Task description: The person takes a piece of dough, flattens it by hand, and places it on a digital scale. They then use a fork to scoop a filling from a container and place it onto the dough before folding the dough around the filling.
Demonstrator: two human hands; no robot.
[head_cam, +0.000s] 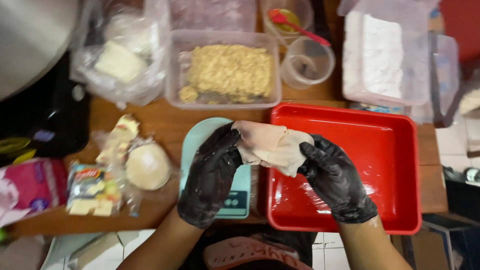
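Head view, looking down at a wooden table (165, 125). Both hands gloved in black. Left hand (212, 172) and right hand (334, 177) are both clenched on one pale lump of dough (272, 145), fingers pinching its edges from either side; lump is held in the air, above the gap between a teal kitchen scale (200, 137) and a red tray (395, 165). Dough looks folded over on itself, seam partly gathered, surface smooth; whether anything is wrapped inside cannot be told. Judged progress: shaping of this piece is under way, not finished. Tray is lined with clear film and carries no pieces, so this reads as an early piece in the batch, with the placing step not yet done. Left of the scale: a round dough ball in a bag (147, 166) and a packet of pale blocks (92, 192). Farther back: a clear tub of crumbs (227, 75), a plastic cup (307, 62), a red spoon (297, 25) in a second cup, a tub of white powder (382, 55), and a bagged white block (120, 60).
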